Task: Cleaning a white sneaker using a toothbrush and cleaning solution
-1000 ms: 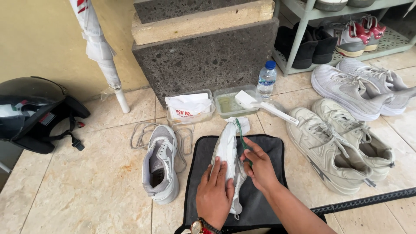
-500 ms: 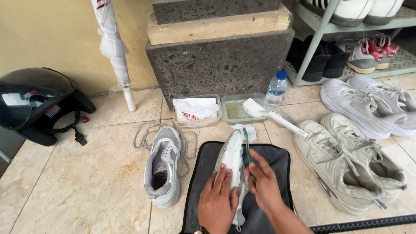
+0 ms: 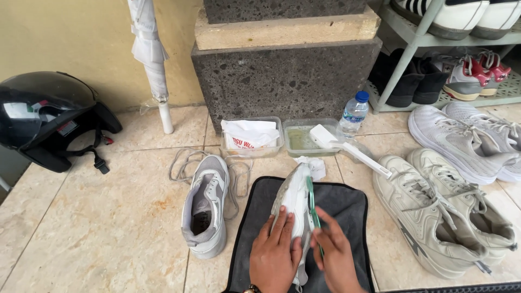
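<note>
White sneaker [image 3: 293,198] lying on its side on a dark grey towel [image 3: 347,206] spread over the tiled floor [image 3: 108,228], presumably to catch drips and keep the shoe off the tiles. The left hand [image 3: 275,255] lies flat on the shoe's side, fingers extended, pressing it down so that it does not roll. The right hand [image 3: 335,258] is curled about a slim green-handled brush [image 3: 311,202], which is laid along the sole edge. The matching grey-and-white sneaker [image 3: 206,209] stands just left of the towel, unlaced, with loose laces [image 3: 187,163] behind it. Beyond the towel: a clear tub holding a white packet [image 3: 251,135], a second tub of cloudy liquid [image 3: 304,140] with a white long-handled brush [image 3: 347,147] resting across it, and a water bottle [image 3: 354,113], all within reach. Further pale sneakers [image 3: 434,211] wait at right; a black helmet [image 3: 49,119] lies at left.
</note>
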